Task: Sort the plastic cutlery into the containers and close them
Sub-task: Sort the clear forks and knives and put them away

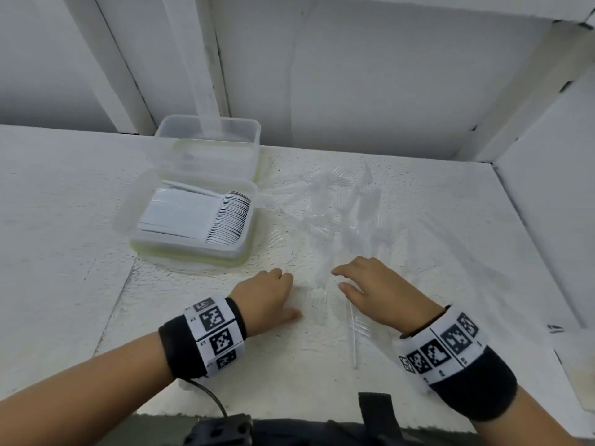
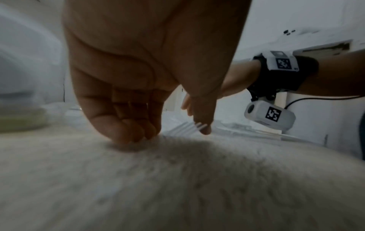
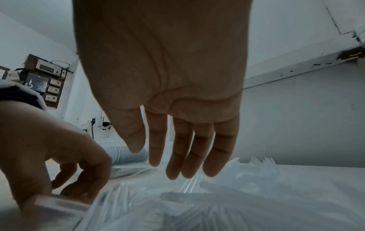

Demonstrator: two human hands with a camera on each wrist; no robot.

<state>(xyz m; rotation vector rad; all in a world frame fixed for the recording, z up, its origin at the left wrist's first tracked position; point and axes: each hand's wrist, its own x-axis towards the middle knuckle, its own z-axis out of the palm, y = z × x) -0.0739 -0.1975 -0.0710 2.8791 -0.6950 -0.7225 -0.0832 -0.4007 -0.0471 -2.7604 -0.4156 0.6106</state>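
Note:
Two clear containers stand at the left of the white table [image 1: 64, 188]. The near container [image 1: 135, 217] holds a stacked row of white spoons [image 1: 209, 217]; what the far container [image 1: 209, 140] holds I cannot tell. A loose pile of clear cutlery [image 1: 347, 207] [image 3: 256, 171] lies right of them. My left hand [image 1: 289, 294] [image 2: 177, 132] has curled fingers with their tips on the table, and its thumb touches the tines of a clear fork [image 1: 319, 292] [image 2: 189, 127]. My right hand [image 1: 341, 280] [image 3: 146, 156] hovers open over the pile's near end, fingers straight, holding nothing.
A long clear piece [image 1: 354, 333] lies beside my right wrist. White posts and a back wall rise behind the containers, and a side wall [image 1: 547, 188] bounds the table on the right. A dark device [image 1: 219, 429] sits at the front edge.

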